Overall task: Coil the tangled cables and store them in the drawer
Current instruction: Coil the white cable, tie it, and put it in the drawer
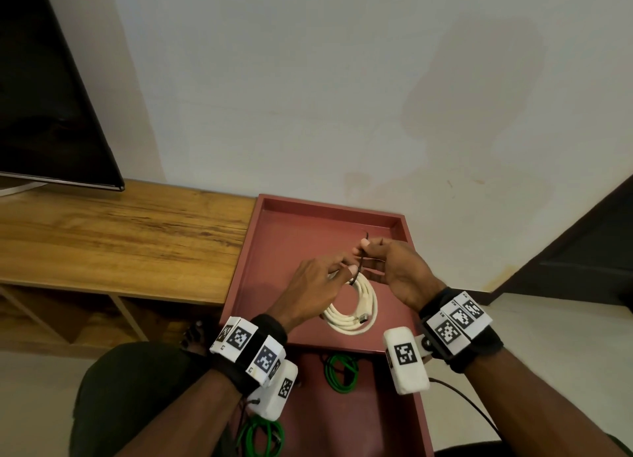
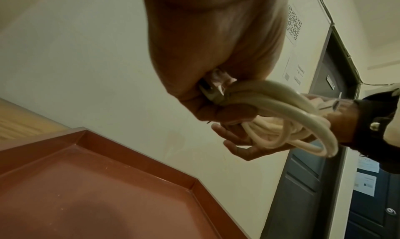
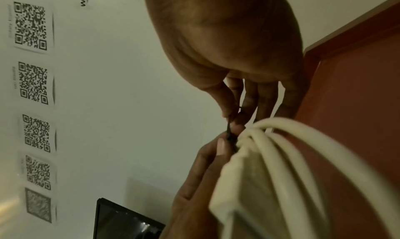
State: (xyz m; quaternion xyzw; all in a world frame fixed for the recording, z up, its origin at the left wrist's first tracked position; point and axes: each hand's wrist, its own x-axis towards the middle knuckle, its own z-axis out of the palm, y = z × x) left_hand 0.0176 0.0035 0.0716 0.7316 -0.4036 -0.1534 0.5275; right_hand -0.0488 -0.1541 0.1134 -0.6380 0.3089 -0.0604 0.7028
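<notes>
Wall QR sheets [image 3: 30, 25], wrist-view only

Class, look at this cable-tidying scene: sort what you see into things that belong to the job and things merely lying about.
Part of the job:
white cable coil, held by the left hand
thin black tie, pinched by the right hand
red drawer
green cables, lower down, not yet stored

Just lying about:
television
wooden shelf
dark door
</notes>
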